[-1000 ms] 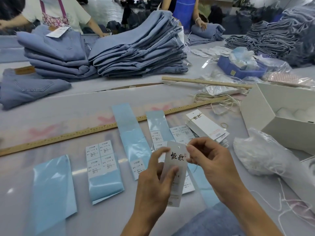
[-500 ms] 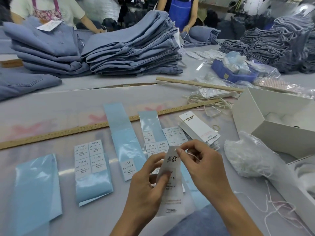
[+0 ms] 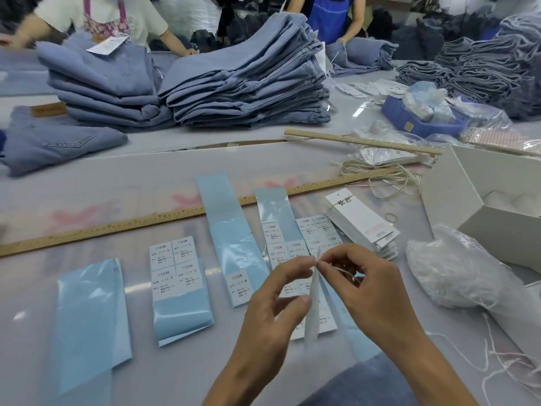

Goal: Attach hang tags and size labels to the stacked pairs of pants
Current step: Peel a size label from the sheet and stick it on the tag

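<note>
Head view: a hang tag (image 3: 312,306) is held edge-on in the lower centre of the frame, above the table (image 3: 117,183), so only its thin white edge is presented to the camera. It is pinched near its top between thumb and forefinger of the left hand (image 3: 275,300), the remaining fingers loosely curled behind it. The right hand (image 3: 366,285) is closed in a fine pinch on a white string (image 3: 341,270) just beside the tag's top end, where a hole would be expected, though no hole can be made out.

The tag is judged to be light, thin card: stiff enough to stand upright when held at one end, but easily creased, so it is best taken by its edges near the top. The string is judged limp and fine, so it is best gripped close to its tip.

More hang tags (image 3: 363,224) are stacked to the right of centre, and sheets of size labels (image 3: 175,265) on pale blue backing lie across the lower left and centre. The stacked pants (image 3: 243,83) sit in the upper centre, well apart from the hands; soft, heavy denim is judged to need lifting at the waistband. A bag of strings (image 3: 450,276) lies at lower right.
</note>
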A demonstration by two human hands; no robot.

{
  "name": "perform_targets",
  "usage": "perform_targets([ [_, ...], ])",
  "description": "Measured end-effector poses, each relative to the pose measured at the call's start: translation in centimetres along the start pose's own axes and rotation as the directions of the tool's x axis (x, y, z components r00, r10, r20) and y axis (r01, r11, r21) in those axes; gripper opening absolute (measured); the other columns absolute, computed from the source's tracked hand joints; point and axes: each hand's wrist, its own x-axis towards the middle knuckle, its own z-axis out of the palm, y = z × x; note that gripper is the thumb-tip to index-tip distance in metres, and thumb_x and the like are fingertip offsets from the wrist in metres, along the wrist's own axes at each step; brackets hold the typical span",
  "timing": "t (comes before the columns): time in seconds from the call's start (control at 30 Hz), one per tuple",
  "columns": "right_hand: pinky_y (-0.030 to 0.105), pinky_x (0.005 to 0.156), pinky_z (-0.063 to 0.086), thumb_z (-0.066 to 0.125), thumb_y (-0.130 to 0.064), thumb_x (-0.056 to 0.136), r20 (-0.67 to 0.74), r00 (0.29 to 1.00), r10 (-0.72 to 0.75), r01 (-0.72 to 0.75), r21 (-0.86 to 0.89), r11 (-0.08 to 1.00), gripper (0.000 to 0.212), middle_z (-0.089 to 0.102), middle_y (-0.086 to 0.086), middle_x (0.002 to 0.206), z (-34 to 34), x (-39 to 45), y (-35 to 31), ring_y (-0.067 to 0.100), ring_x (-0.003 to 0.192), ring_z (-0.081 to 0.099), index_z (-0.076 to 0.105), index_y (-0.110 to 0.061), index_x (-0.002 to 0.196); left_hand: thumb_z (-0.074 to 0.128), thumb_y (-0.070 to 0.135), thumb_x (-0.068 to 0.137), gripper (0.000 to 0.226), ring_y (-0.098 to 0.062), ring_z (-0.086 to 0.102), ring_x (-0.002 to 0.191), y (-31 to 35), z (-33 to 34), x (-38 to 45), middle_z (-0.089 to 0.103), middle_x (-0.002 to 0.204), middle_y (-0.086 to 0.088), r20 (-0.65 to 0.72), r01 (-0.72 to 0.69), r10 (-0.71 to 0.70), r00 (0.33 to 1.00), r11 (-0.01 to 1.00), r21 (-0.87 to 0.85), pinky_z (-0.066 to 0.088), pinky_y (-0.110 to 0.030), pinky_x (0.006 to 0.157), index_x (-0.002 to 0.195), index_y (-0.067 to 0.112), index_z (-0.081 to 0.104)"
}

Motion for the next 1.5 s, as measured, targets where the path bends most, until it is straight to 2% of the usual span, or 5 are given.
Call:
perform_targets([
  [0.3,0.010,0.070,0.046,0.080,-0.013,0.085,0.135,0.982,-0.132,0.132,0.011,0.991,0.015,0.073,-0.021,0.088,0.2,-0.1,-0.5,0.008,0.087,0.069,0.076,-0.027,0.087,0.075,0.016,0.091,0.012,-0.019,0.073,0.091,0.0,-0.8,0.5,0.078,0.098,-0.002,-0.183,0.081,-0.118,0.976,0.978,-0.195,0.055,-0.024,0.073,0.097,0.024,0.081],
  [0.6,0.024,0.065,0.053,0.076,-0.017,0.089,0.175,0.981,-0.082,0.080,0.015,0.997,0.015,0.073,-0.021,0.090,0.8,-0.3,0.0,0.013,0.086,0.069,0.076,-0.031,0.095,0.064,0.027,0.098,0.009,-0.014,0.067,0.087,-0.3,-0.3,0.5,0.070,0.089,0.007,-0.255,0.003,0.000,0.967,1.000,0.014,0.052,-0.018,0.073,0.090,0.030,0.067],
  [0.9,0.006,0.102,0.038,0.063,-0.051,0.087,0.039,0.996,-0.077,0.078,-0.018,0.997,0.047,0.058,-0.034,0.132,0.4,-0.2,-0.7,-0.010,0.129,0.049,0.059,-0.044,0.133,0.045,0.036,0.102,0.015,-0.010,0.058,0.092,-0.5,-0.3,0.0,0.061,0.103,0.007,-0.328,-0.176,0.403,0.855,0.818,0.547,0.044,-0.005,0.078,0.101,0.024,0.054],
  [1.37,0.012,0.087,0.050,0.070,-0.033,0.092,0.130,0.978,-0.160,0.156,0.038,0.987,0.009,0.071,-0.016,0.099,0.9,-0.2,-0.9,0.011,0.103,0.067,0.074,-0.026,0.095,0.046,0.038,0.103,0.009,-0.005,0.058,0.095,-0.6,0.1,-0.2,0.055,0.106,0.018,-0.230,-0.251,0.428,0.874,0.803,0.541,0.050,-0.010,0.077,0.110,0.033,0.048],
  [1.5,0.028,0.079,0.057,0.067,-0.015,0.096,-0.012,0.975,0.222,-0.189,0.477,0.858,0.006,0.074,0.003,0.084,0.4,0.0,0.1,0.015,0.076,0.072,0.072,-0.015,0.092,0.055,0.037,0.101,0.015,-0.002,0.061,0.092,-0.3,0.2,-0.4,0.055,0.103,0.024,-0.241,-0.217,0.371,0.897,0.844,0.491,0.048,-0.006,0.071,0.114,0.034,0.049],
])
